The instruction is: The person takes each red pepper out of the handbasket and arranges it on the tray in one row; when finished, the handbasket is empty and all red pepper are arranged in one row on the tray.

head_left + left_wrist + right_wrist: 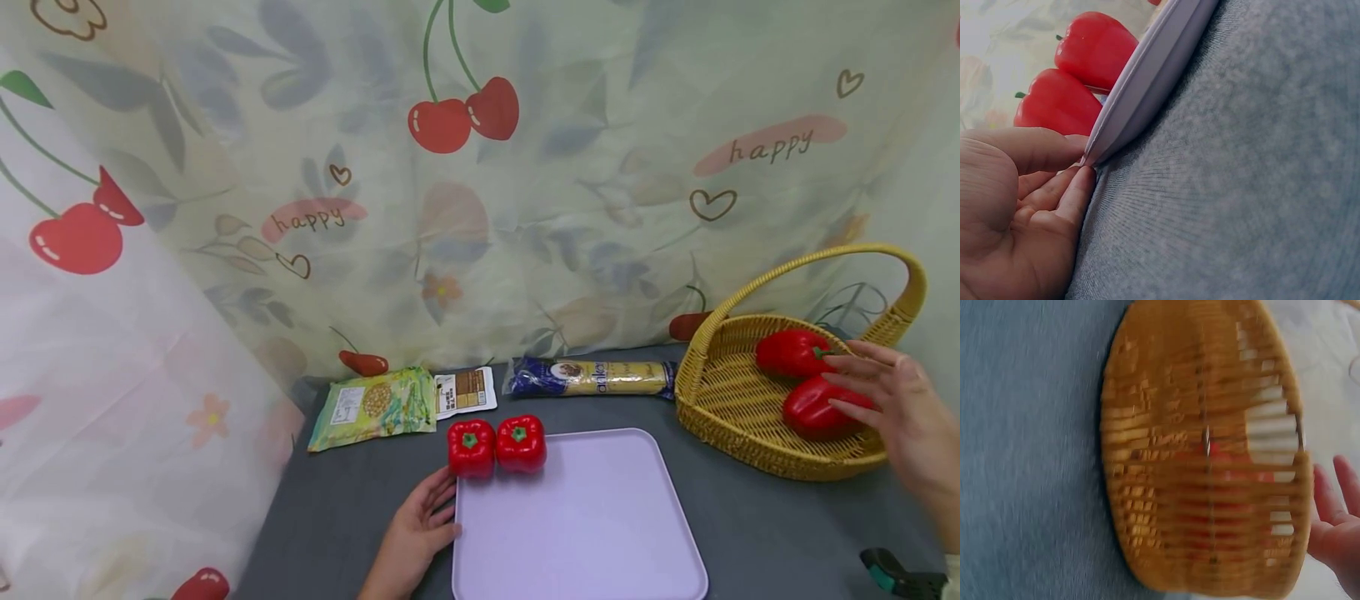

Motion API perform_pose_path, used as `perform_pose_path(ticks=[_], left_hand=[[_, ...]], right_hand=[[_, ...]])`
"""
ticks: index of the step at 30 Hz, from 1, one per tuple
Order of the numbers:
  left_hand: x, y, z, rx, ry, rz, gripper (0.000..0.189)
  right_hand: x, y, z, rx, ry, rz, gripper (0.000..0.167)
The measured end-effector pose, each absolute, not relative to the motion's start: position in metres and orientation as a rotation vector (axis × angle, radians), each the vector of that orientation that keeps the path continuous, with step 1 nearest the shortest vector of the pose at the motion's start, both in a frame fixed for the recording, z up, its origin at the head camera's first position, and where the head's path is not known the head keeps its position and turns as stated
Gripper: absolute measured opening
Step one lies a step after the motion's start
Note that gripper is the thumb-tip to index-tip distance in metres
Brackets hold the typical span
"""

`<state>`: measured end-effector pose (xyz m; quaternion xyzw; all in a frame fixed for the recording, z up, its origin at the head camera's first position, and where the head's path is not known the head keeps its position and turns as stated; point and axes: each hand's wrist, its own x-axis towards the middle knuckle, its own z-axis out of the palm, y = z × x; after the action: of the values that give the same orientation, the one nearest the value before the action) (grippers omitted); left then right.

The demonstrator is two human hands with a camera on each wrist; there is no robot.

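Note:
On the tabletop lies a pale lilac tray (pixel 577 517). My left hand (pixel 416 529) pinches its left rim; in the left wrist view the thumb and fingers (pixel 1075 194) meet at the tray's edge. Two red bell peppers with green stems, a left one (pixel 472 448) and a right one (pixel 521 444), sit side by side at the tray's far left corner. Over the right side of a yellow wicker basket (pixel 720 417), my right hand (pixel 892 400) hovers with its fingers spread. Below it in the basket lie another two red peppers, a rear one (pixel 793 353) and a front one (pixel 825 408).
Along the back lie a green and yellow food bag (pixel 375 408), a small white and brown packet (pixel 465 392) and a blue and yellow pasta pack (pixel 592 377). The basket's tall handle (pixel 810 258) arches above it. A dark device (pixel 900 575) is at the lower right.

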<state>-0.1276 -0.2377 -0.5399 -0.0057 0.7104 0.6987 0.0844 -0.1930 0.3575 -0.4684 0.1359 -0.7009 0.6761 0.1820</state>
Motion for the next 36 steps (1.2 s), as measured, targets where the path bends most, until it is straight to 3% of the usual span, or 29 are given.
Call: perform_pose_path(ticks=[8,18,28,36], left_hand=[[-0.127,-0.237,-0.539,-0.025,2.123,2.073,0.086],[-0.127,-0.238,-0.539,-0.030,2.129,2.068,0.085],[-0.129,-0.239,-0.540,-0.020,2.127,2.071,0.085],[-0.130,-0.238,-0.541,-0.044,2.124,2.059,0.084]], right_hand=[[-0.198,0.376,-0.479,0.156,-2.161,1.551,0.049],[-0.204,0.368,-0.472,0.018,-2.336,1.511,0.054],[-0.221,0.368,-0.465,-0.164,-2.626,1.460,0.092],[-0.231,0.371,-0.469,-0.089,-2.836,1.262,0.097]])
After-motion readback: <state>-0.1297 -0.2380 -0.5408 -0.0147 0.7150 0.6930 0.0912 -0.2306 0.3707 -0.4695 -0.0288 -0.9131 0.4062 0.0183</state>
